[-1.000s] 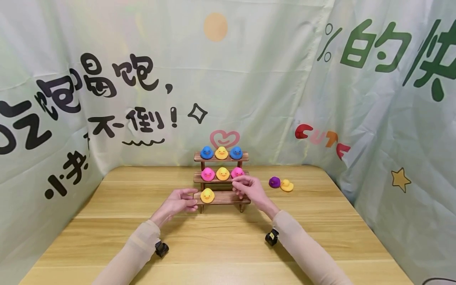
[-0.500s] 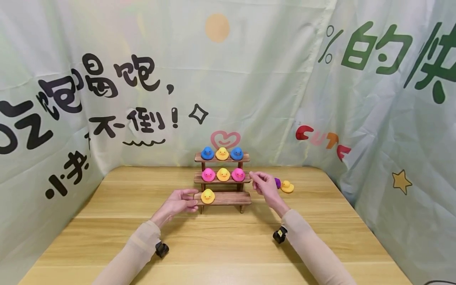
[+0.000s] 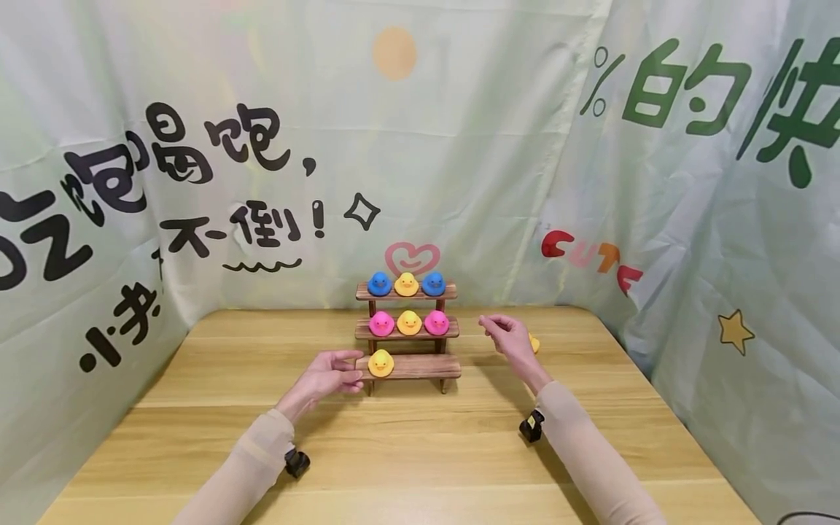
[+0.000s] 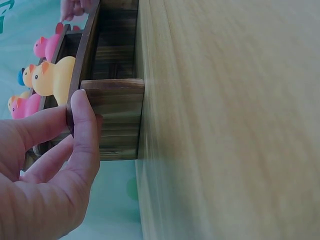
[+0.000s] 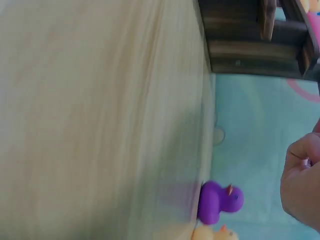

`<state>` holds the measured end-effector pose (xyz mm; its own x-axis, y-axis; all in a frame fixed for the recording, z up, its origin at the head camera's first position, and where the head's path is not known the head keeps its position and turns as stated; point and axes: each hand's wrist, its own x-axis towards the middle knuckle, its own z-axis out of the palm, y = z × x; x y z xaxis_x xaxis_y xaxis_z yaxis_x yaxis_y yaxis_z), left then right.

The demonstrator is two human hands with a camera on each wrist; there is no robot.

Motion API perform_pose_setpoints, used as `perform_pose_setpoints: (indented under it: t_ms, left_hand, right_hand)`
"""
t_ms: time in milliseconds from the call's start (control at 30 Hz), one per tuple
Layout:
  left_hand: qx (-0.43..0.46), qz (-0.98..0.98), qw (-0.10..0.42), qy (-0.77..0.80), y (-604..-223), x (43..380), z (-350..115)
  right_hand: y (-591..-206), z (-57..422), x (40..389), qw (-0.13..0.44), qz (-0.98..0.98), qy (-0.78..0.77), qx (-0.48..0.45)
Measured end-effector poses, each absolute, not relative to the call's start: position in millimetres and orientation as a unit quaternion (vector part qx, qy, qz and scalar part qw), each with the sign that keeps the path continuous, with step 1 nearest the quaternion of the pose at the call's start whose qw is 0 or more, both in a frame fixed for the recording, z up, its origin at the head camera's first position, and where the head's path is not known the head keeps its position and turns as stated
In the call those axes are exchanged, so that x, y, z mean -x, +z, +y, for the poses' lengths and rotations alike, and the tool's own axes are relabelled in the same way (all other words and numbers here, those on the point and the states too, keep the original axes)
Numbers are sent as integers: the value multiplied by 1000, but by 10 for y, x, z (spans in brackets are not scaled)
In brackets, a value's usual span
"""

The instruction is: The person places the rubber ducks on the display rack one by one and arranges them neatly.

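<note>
A wooden three-tier stand [image 3: 420, 366] holds toy ducks. My left hand [image 3: 328, 378] grips the left end of its bottom shelf, thumb and fingers on either side of the board [image 4: 112, 120]. Beside that hand a yellow duck [image 3: 380, 364] sits on the bottom shelf. My right hand [image 3: 510, 338] is raised over the table to the right of the stand, fingers loosely curled with nothing seen in them. Behind it part of a yellow duck [image 3: 534, 343] shows; the purple duck [image 5: 218, 202] is hidden in the head view but visible in the right wrist view.
On the middle shelf are a pink duck [image 3: 381, 324], a yellow duck [image 3: 409, 323] and another pink duck [image 3: 436, 323]. The top shelf bears two blue ducks [image 3: 379, 284] with a yellow duck [image 3: 406, 284] between. A printed cloth [image 3: 459, 146] hangs behind the wooden table [image 3: 407, 452].
My right hand has moved away from the stand to the right, and now covers the purple duck in the head view. The left hand stays at the shelf's end.
</note>
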<state>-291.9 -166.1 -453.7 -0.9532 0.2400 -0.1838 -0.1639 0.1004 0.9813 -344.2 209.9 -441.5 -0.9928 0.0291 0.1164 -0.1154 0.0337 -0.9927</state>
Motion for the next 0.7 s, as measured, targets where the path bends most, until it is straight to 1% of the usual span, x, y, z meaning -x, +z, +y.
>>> perform_pose_setpoints:
  t_ms: [133, 500, 700]
  left_hand:
    - [-23, 726, 148, 671, -4545, 2923, -1667]
    - [-30, 728, 144, 669, -4534, 2908, -1662]
    - [-31, 729, 143, 669, -4544, 2908, -1659]
  right_hand:
    - [-4431, 2206, 3483, 61, -739, 671, -21]
    - [-4478, 2403, 3544, 63, -794, 605, 2]
    - [-4480, 2439, 3541, 49, -830, 556, -5]
